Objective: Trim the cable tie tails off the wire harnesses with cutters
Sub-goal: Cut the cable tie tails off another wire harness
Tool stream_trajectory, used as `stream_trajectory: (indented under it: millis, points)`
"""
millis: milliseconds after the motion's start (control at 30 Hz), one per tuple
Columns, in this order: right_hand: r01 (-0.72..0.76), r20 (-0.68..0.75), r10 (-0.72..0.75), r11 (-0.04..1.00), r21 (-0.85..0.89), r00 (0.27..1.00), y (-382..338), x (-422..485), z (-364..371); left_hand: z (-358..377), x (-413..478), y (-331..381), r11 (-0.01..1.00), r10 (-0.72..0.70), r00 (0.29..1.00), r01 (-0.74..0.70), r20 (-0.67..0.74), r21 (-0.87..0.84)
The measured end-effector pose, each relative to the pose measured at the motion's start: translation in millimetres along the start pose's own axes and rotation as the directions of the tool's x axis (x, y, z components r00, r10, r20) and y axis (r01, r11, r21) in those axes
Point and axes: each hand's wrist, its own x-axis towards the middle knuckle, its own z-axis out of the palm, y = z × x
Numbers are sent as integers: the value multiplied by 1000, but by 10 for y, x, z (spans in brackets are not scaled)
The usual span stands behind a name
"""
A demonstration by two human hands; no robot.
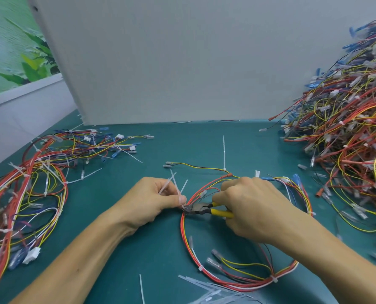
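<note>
Loose clear tie strips (pixel 206 290) lie at tabletop (pixel 156 255) near edge. Behind, R hand (pixel 253 205) clamped on yellow-handled cutters (pixel 199 209), nose pointing left at wire harness (pixel 182 229) loop's left side, mid-tabletop. L hand (pixel 151 200) just left of nose, pinching cut tie tails (pixel 171 185).

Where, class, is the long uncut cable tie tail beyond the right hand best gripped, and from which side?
Probably pinch the cable tie tail midway along its strip, coming from the left: its free end points away, and the right hand with the cutters crowds the near-right.
</note>
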Motion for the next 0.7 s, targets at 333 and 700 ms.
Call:
stream_trajectory:
  millis: [333,700]
  points:
    - [22,15,-22,1000,1,1000,3,-4,3,-2,-2,23,1000,21,1000,-21,12,-5]
    - [-37,122,18,988,152,992,208,-43,-95,-17,87,44,854,-145,982,61,-123,-517]
